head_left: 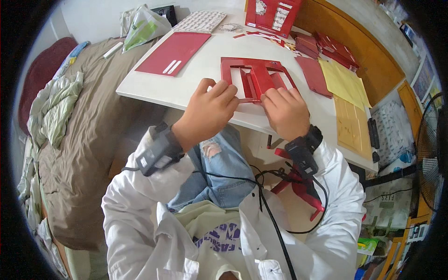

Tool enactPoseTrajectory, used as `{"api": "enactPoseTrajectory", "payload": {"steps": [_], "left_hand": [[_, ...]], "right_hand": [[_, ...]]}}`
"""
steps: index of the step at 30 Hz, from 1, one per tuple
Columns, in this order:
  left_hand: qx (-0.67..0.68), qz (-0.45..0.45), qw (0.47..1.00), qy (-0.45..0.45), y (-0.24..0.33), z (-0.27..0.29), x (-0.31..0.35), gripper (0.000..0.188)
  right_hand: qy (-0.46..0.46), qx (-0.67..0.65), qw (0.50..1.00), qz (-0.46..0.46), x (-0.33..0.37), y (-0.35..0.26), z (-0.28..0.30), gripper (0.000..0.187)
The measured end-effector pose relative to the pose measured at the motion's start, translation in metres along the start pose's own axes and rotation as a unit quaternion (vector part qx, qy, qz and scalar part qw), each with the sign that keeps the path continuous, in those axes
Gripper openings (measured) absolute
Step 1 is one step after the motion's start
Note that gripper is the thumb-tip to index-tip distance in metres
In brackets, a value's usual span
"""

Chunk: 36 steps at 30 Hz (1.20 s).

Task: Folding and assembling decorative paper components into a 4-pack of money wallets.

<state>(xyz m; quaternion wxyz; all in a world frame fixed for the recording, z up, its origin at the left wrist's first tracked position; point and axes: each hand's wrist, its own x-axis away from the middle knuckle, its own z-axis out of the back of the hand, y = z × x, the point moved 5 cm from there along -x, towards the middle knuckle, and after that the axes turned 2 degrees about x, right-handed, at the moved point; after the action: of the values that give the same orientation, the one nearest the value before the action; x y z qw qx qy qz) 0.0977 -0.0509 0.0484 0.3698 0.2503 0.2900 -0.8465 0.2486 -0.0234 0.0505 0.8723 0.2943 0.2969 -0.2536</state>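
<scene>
A red cardboard piece with cut-out windows [260, 77] lies at the near edge of the white table, its middle strips folded upward. My left hand [207, 111] is closed with its fingertips at the piece's near left corner. My right hand [286, 112] grips the near right part, its fingers curled over the edge. Both thumbs are mostly hidden. A flat red card with two white slots [170, 53] rests to the left, apart from my hands.
Farther back stand a red box with windows [273, 16] and a white patterned sheet [200, 21]. Red and white scraps [270, 38] lie beside stacked red card pieces [326, 49]. Yellow paper [345, 84] is on the right, near a black fan [429, 154]. A bed [93, 121] is left.
</scene>
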Motion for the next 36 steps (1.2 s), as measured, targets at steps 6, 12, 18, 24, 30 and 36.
{"api": "enactPoseTrajectory", "payload": {"steps": [6,12,18,24,30,36], "left_hand": [[-0.012,-0.037,0.999,-0.017,0.006,-0.016,-0.014,0.012],[0.035,-0.044,0.998,-0.026,-0.001,-0.015,-0.005,0.013],[0.033,-0.064,0.997,0.025,0.017,-0.017,-0.026,0.014],[0.046,-0.055,0.997,0.007,0.010,-0.016,-0.023,0.015],[0.072,-0.023,0.997,0.012,0.009,-0.009,-0.036,0.027],[0.118,-0.028,0.992,-0.018,0.010,-0.023,-0.044,0.033]], "right_hand": [[-0.033,-0.019,0.998,0.055,-0.006,-0.006,-0.008,0.016],[-0.041,-0.056,0.998,0.000,0.008,0.016,-0.002,0.021],[-0.100,-0.003,0.995,0.014,0.005,0.009,-0.014,0.026],[-0.069,-0.135,0.988,-0.035,0.009,0.034,0.016,0.046],[-0.119,-0.193,0.973,-0.049,0.027,0.045,0.014,0.053],[-0.073,-0.190,0.978,-0.046,0.025,0.038,0.011,0.055]]}}
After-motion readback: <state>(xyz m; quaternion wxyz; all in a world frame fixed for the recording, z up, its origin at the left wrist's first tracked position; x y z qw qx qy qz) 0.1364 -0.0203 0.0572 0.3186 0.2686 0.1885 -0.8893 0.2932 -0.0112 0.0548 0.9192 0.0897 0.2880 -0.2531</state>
